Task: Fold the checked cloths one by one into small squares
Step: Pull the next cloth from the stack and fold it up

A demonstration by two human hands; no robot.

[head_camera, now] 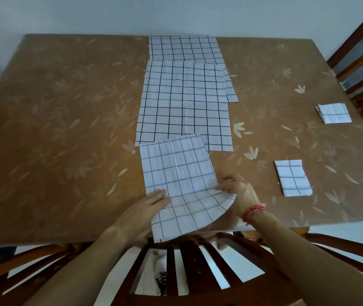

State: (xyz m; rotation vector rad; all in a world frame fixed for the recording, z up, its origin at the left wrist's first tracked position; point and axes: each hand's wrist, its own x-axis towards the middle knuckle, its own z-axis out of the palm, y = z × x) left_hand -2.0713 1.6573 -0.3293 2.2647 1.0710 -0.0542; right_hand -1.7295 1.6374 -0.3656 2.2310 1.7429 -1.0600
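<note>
A white checked cloth [176,166] lies at the near edge of the table [65,107], its near part hanging over the edge. My left hand [145,208] rests flat on its left side, fingers straight. My right hand [235,191] pinches the cloth's right edge, which is lifted and curled. Behind it lies a larger unfolded checked cloth [185,102], and beyond that another checked cloth [185,48] at the table's far edge. Two folded small squares sit on the right: the nearer folded square [293,177] and the farther folded square [334,112].
The table has a brown leaf-patterned cover. A dark wooden chair back [176,268] stands right below my arms at the near edge. Another wooden chair [361,69] stands at the table's right side. A wall runs behind the table.
</note>
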